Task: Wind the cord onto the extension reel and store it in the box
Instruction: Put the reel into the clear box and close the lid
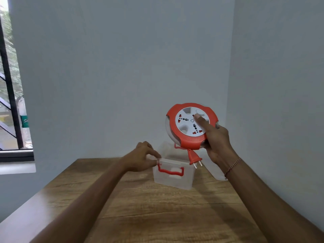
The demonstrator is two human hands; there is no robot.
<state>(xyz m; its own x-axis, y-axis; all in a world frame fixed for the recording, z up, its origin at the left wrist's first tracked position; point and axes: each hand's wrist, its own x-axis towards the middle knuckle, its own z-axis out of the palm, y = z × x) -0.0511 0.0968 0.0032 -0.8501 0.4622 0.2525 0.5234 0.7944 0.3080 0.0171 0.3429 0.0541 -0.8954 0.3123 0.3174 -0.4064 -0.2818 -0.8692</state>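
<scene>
The round extension reel [185, 127], orange rim with a white socket face, is held up in the air by my right hand [216, 142], thumb across its face. Its orange plug [193, 158] hangs from the bottom edge, just above the box; no loose cord shows. The clear plastic box [172, 179] with a red handle [171, 170] stands open on the wooden table. My left hand [142, 157] pinches the box's near left rim corner.
The wooden table [157, 207] fills the foreground, set into a corner of pale walls. A clear lid [214, 170] lies right of the box, behind my right wrist. A barred window [10, 102] is at the far left.
</scene>
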